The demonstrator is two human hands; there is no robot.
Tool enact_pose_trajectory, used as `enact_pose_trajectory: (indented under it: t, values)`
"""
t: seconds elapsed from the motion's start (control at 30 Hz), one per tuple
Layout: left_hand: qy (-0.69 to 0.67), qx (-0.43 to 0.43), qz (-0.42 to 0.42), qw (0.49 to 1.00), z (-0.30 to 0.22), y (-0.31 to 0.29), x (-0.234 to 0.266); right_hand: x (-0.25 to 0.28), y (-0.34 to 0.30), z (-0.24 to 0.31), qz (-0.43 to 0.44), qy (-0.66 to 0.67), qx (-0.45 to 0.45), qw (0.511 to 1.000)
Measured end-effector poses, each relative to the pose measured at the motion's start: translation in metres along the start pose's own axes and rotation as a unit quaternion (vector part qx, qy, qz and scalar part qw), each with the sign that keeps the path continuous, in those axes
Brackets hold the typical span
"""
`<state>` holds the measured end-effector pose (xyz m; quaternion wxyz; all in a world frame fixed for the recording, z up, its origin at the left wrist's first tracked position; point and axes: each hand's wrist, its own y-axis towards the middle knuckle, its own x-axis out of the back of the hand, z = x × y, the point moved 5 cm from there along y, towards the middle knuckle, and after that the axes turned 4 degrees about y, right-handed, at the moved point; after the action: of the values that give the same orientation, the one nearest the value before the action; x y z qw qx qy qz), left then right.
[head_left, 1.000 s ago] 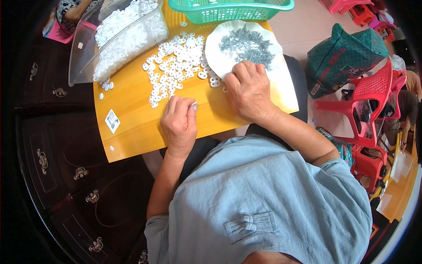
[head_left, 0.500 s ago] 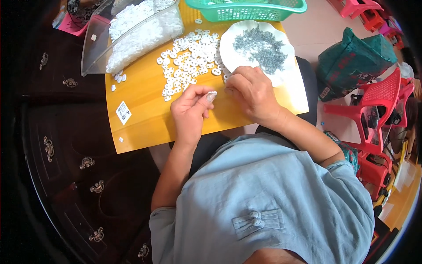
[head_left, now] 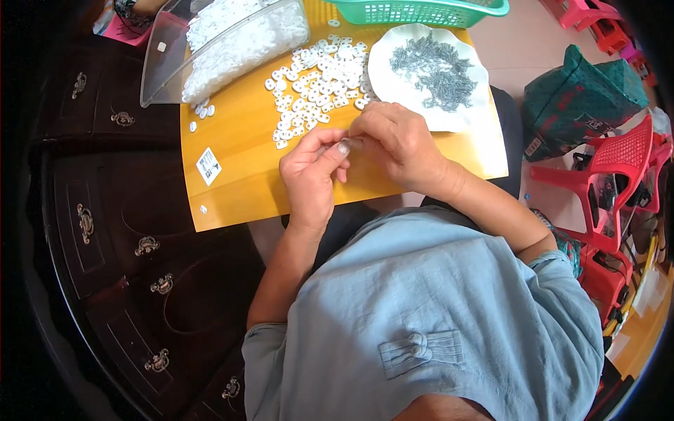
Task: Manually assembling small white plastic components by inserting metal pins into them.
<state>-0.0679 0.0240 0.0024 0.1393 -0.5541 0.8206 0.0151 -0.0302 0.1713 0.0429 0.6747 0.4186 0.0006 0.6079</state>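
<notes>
My left hand (head_left: 311,172) is closed in a pinch, thumb against fingers, over the near part of the yellow board. At its fingertips is a small white plastic piece, mostly covered now. My right hand (head_left: 408,146) meets it there, thumb and fingers pressed together; whatever they grip is too small to make out. Beyond the hands lies a loose spread of white two-holed plastic pieces (head_left: 326,76). To their right, a white wavy-rimmed plate (head_left: 379,67) holds a heap of thin grey metal pins or screws (head_left: 446,83).
A clear tub (head_left: 160,78) full of white pieces stands at the far left of the yellow board (head_left: 246,189). A green basket (head_left: 421,12) is at the back. Dark drawers (head_left: 84,224) flank the left; a green bag (head_left: 583,95) and red chair (head_left: 621,158) stand right.
My right hand has come left to my left hand, so their fingertips now meet at the white piece. The whole view has shifted slightly.
</notes>
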Motion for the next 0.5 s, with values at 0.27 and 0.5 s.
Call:
enact_pose_trajectory:
  t: [0.27,0.5]
  values:
    - [-0.088,0.024,-0.047,0.995,-0.001,0.002,0.002,-0.019,-0.010,-0.012,-0.015,0.206,-0.213,0.955]
    - [-0.162,0.079,-0.057,0.982,0.012,0.002,0.007,-0.032,-0.015,-0.018,-0.021,0.325,-0.277,0.904]
